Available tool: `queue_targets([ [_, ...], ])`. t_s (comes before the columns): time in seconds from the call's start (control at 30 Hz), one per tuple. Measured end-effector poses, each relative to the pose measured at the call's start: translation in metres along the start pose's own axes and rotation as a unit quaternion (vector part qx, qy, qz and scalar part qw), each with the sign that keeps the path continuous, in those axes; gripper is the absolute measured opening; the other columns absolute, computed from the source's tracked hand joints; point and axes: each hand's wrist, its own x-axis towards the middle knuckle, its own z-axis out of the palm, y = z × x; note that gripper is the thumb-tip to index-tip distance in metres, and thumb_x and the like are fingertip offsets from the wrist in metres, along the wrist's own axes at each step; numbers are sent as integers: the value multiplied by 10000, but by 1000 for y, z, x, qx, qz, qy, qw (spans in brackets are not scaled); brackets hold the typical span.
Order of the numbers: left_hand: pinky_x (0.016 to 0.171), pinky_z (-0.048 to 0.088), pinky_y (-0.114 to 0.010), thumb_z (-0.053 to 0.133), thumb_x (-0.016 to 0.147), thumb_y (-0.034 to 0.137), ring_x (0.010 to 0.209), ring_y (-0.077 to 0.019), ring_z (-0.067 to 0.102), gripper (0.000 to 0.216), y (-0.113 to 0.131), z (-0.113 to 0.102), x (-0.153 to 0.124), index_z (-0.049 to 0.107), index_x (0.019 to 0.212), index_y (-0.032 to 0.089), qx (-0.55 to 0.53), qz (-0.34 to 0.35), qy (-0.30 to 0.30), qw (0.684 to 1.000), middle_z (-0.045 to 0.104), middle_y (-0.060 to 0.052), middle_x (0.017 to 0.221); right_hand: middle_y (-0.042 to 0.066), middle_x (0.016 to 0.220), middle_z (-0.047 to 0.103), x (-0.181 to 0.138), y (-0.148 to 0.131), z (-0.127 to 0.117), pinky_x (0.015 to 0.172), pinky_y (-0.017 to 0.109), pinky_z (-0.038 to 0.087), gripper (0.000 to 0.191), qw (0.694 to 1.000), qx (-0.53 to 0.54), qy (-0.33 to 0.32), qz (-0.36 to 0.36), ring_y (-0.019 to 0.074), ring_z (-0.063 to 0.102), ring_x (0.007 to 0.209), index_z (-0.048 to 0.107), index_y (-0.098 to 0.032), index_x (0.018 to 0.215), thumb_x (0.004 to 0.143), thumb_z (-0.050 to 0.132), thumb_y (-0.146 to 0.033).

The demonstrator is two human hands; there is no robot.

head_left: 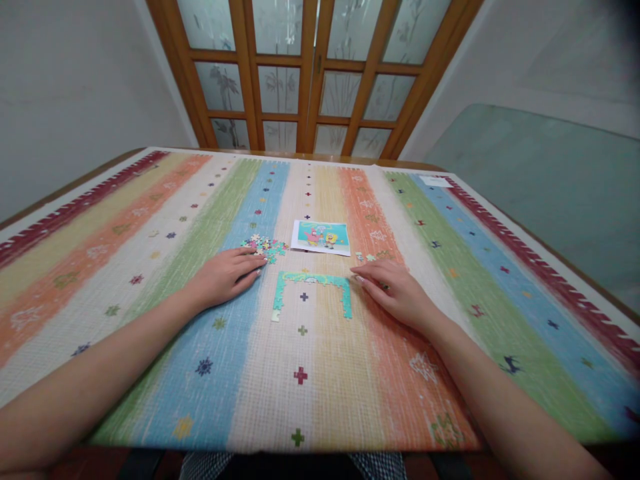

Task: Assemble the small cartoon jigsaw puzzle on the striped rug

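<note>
While both hands lie flat and unclenched on the surface point(150, 200), the left hand point(227, 275) touches the loose pieces point(265, 247); the right hand point(395, 288) rests beside the puzzle frame point(313, 288), below the picture point(321, 237).

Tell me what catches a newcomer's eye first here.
The striped cloth covering the table stands out first, with a half-built teal puzzle frame at its middle. The left hand rests flat by a heap of loose pieces; the right hand lies beside the frame's right edge. A cartoon picture card lies just beyond.
</note>
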Motion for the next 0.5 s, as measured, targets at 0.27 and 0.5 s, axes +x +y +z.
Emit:
queue_targets([
  [0.27, 1046, 590, -491, 506, 1091, 362, 1134, -276, 711, 344, -4, -4, 2, 773, 1227, 194, 12, -27, 63, 998, 788, -117, 1196, 100, 1122, 795, 1, -3, 1, 946, 509, 570, 273, 1000, 12, -17, -3, 289, 728, 1057, 760, -247, 1232, 1088, 538, -316],
  [0.5, 1323, 350, -574, 360, 1137, 476, 1587, -306, 418, 577, -6, 3, 2, 494, 1611, 176, 4, -68, -48, 997, 464, -129, 1694, 90, 1139, 797, -1, 0, 3, 967, 521, 567, 258, 1000, 14, -19, -2, 288, 722, 1084, 747, -257, 1238, 1093, 542, -313],
])
